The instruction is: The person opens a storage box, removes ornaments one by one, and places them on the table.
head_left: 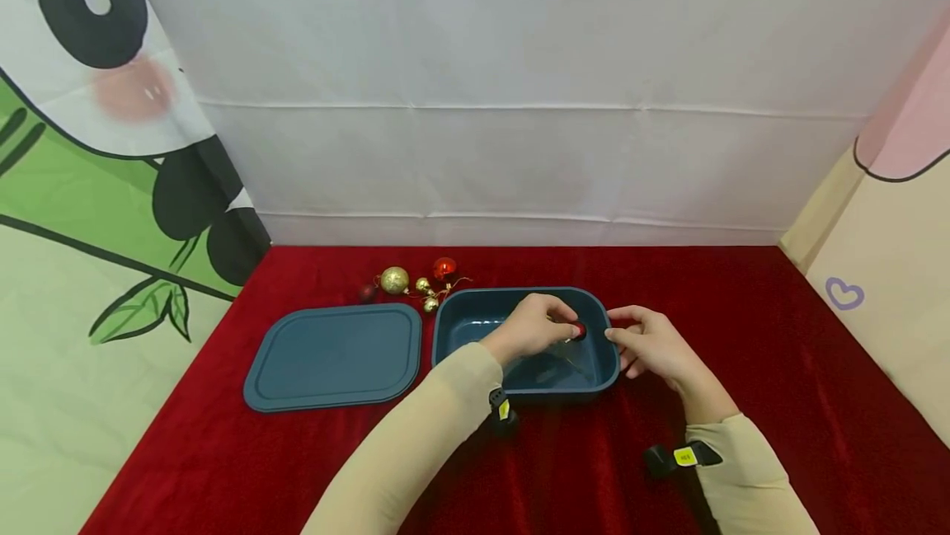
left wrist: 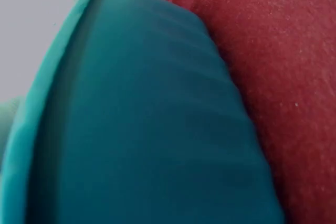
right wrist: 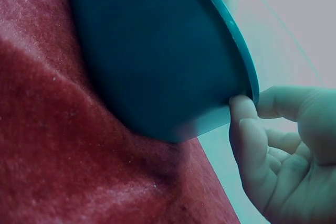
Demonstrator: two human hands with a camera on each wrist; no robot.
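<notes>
Red, a small bauble (head_left: 579,330) is pinched by left hand (head_left: 533,326) fingertips over the blue container (head_left: 603,378) at frame centre, whose right rim is touched by the right hand (head_left: 653,345) with loosely curled fingers.

From my head view, the left hand (head_left: 536,327) covers most of a small red ball (head_left: 580,331) over the blue container (head_left: 475,316); I see only a sliver at centre frame and cannot tell how the fingers hold it. The right hand (head_left: 649,344) hides the container's right rim. Both forearms run off the bottom edge. The ornaments (head_left: 416,281) at the upper middle are too small for me to count. My left wrist view is filled by the blurred container wall (left wrist: 147,129), cut off at bottom and left, with no hand in sight. In the right wrist view the fingers (right wrist: 247,124) are soft-focused, the palm cropped at lower right.
</notes>
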